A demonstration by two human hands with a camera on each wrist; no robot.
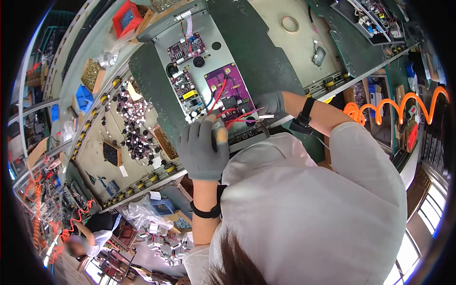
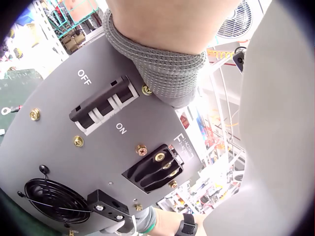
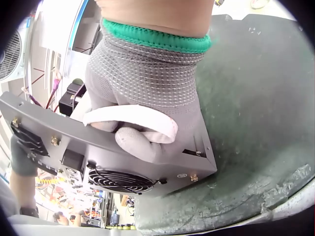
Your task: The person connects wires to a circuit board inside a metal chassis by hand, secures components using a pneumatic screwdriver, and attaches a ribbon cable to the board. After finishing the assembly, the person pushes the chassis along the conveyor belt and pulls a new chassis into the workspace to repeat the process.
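Observation:
A grey metal case (image 1: 223, 50) holding several circuit boards lies before me. My left hand (image 1: 202, 149), in a grey glove, is at its near left corner, fingers reaching toward the boards. A bare thumb tip shows beside several red wires (image 1: 230, 114). In the left wrist view this hand goes behind the panel (image 2: 106, 162) marked OFF and ON, which hides its fingertips. My right hand (image 3: 147, 93), in a green-cuffed grey glove, is at the panel's other end beside the fan grille (image 3: 120, 179). Its curled fingers pinch a white strip (image 3: 133, 115) that loops across them.
The case sits on a dark green board (image 1: 256, 28). Left of it lie many small cabled parts (image 1: 135, 118) and a small box of dark parts (image 1: 111, 153). A red bin (image 1: 127, 19) stands farther back. An orange coiled hose (image 1: 399, 111) hangs at the right. Another person (image 1: 92, 242) is lower left.

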